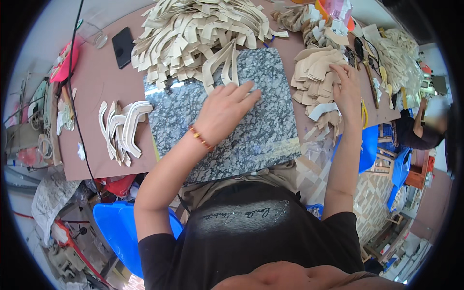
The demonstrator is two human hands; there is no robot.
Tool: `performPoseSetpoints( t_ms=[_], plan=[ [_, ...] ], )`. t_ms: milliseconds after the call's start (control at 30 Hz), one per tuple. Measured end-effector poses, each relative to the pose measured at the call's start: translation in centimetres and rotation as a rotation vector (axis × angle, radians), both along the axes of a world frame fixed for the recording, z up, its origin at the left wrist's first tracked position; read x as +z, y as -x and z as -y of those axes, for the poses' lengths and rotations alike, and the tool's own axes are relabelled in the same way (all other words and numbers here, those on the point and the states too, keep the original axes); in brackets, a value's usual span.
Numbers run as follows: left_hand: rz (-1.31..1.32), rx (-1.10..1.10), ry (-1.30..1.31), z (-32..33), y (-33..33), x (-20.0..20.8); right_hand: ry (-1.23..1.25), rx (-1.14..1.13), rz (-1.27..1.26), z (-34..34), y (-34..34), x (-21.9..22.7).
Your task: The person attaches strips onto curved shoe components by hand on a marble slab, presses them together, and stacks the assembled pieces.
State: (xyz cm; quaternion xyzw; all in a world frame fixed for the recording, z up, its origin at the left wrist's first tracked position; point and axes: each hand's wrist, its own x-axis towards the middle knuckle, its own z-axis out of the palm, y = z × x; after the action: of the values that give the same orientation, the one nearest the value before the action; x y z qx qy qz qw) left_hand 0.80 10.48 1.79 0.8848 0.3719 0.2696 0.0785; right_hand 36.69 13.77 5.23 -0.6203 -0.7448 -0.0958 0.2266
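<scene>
My left hand [227, 108], with a beaded bracelet on its wrist, is over a grey speckled stone slab [268, 111]. Its fingers are spread and nothing shows in them. Just beyond the fingertips, a few curved cream strips [224, 65] reach onto the slab from a large heap of such strips [198, 34]. My right hand [347, 92] is at the right side of a pile of flat beige cut pieces [316, 70]. Its fingers are apart, their tips touching or just above the pieces. A white-edged piece [325, 111] lies at the pile's near side.
A smaller bunch of curved strips [126, 128] lies left of the slab on the brown table [108, 92]. A black phone [123, 47] and a pink container [65, 60] are farther left. More pieces and tools crowd the right back. A dark cable [79, 96] hangs at left.
</scene>
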Motion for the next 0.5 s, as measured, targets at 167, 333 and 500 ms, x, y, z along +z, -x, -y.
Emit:
performPoseSetpoints(
  t_ms=[167,333,500],
  plan=[
    [-0.028,-0.017,0.119,-0.8,-1.2,-1.4,0.055,0.002,-0.023,-0.1,-1.9,-0.8],
    [0.040,-0.179,0.246,1.9,2.9,0.1,0.098,0.077,-0.036,-0.9,-3.0,-0.7],
    [0.071,-0.140,0.300,6.0,6.5,0.8,-0.037,0.144,-0.081,0.8,0.5,2.0]
  ],
)
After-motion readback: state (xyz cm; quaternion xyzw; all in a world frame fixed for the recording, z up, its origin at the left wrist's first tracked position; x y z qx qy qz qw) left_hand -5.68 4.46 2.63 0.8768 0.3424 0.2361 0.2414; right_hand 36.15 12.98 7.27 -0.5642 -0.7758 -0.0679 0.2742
